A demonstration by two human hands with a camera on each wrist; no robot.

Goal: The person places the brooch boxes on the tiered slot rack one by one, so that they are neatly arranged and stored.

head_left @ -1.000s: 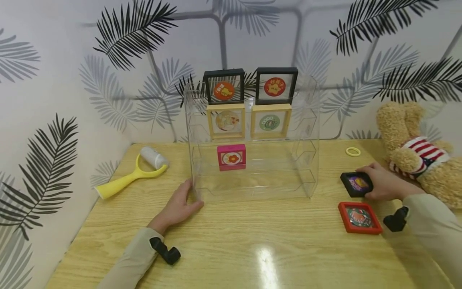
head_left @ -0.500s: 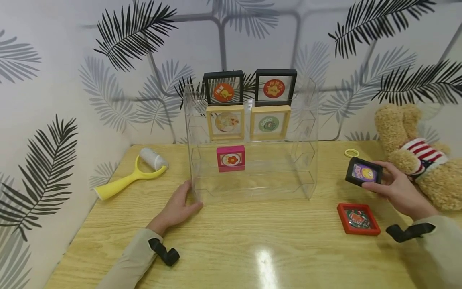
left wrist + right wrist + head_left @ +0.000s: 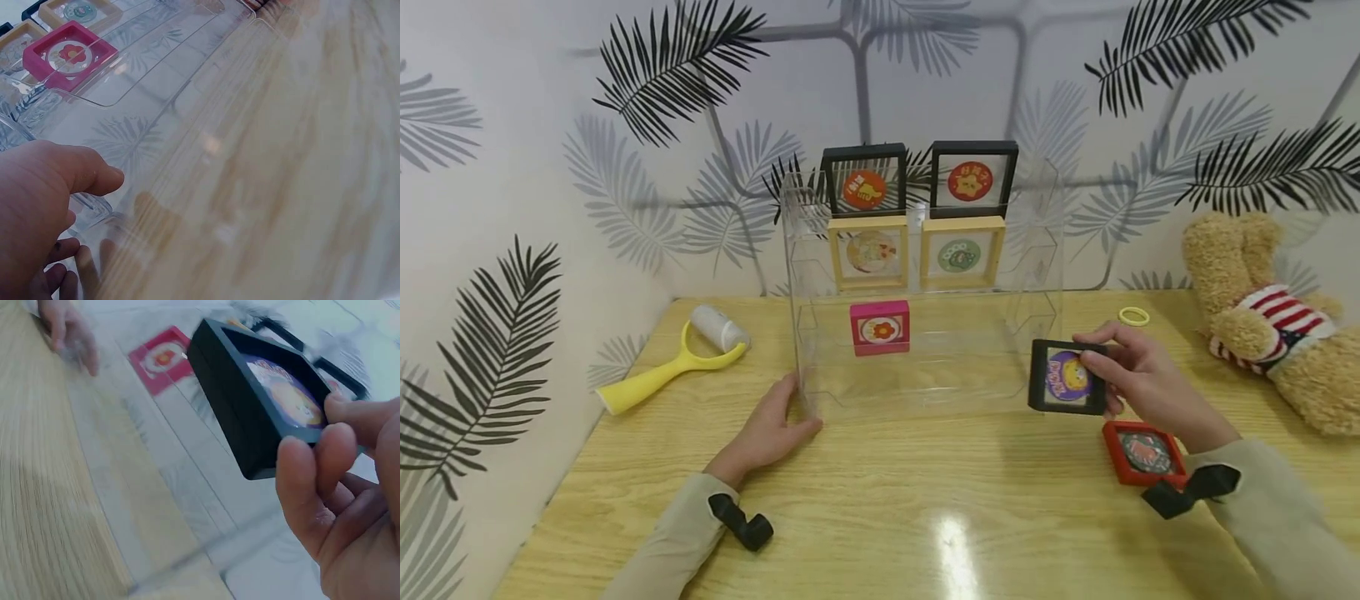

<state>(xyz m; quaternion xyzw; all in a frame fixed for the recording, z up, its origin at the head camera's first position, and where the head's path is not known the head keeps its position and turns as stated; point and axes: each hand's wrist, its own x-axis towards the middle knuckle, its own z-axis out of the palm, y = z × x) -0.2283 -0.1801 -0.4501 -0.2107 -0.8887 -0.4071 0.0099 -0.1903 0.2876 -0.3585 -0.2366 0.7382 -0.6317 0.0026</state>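
Note:
A black-framed picture (image 3: pixel 1067 377) with a purple round design is held tilted in the air by my right hand (image 3: pixel 1138 379), in front of the rack's right end. In the right wrist view its thick black frame (image 3: pixel 234 412) is pinched between thumb and fingers. My left hand (image 3: pixel 767 429) holds the lower left corner of the clear acrylic display rack (image 3: pixel 955 396); in the left wrist view the thumb (image 3: pixel 94 172) crosses its front edge. On the rack stand two black frames (image 3: pixel 973 179) at the top, two light wood frames (image 3: pixel 871 254) below, and a pink frame (image 3: pixel 880 327) lower left.
A red-framed picture (image 3: pixel 1142 452) lies on the wooden table (image 3: pixel 865 517) near my right wrist. At the right are a yellow ring (image 3: pixel 1133 316) and a teddy bear (image 3: pixel 1262 333). A yellow-handled lint roller (image 3: pixel 681 358) lies left of the rack, with the patterned wall behind.
My right hand has lifted the black-framed picture off the table and carried it left toward the rack, tilting it more upright. The left hand stays at the rack's corner.

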